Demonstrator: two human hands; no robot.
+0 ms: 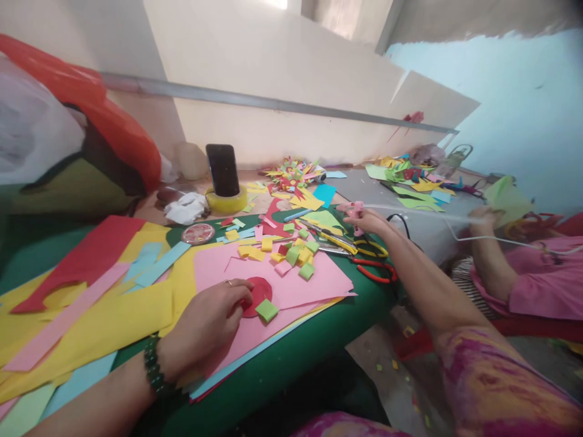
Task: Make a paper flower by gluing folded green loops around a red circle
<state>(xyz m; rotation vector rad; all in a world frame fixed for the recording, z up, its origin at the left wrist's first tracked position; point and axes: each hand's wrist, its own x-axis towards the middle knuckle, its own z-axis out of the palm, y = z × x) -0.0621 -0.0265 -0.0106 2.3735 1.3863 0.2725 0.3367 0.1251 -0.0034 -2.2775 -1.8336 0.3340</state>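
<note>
My left hand (212, 318), with a ring and a dark beaded bracelet, has its fingers bent together at the left edge of a red paper circle (259, 291). A folded green paper loop (267, 311) sits on the circle's lower right. Under both lies a stack of coloured sheets with a pink sheet (314, 282) on top. My right arm reaches forward, and my right hand (371, 218) is closed around a pink glue gun (357, 218) beyond the stack's right corner. Between the hands is a pile of small yellow, green and pink paper loops (298, 255).
Red-handled scissors (376, 271) and a yellow cutter (339, 240) lie near my right hand. A phone (223, 170) stands in a tape roll (230, 200). Yellow sheets (109, 315) spread at left. A co-worker's hand (485, 221) holds green paper at far right.
</note>
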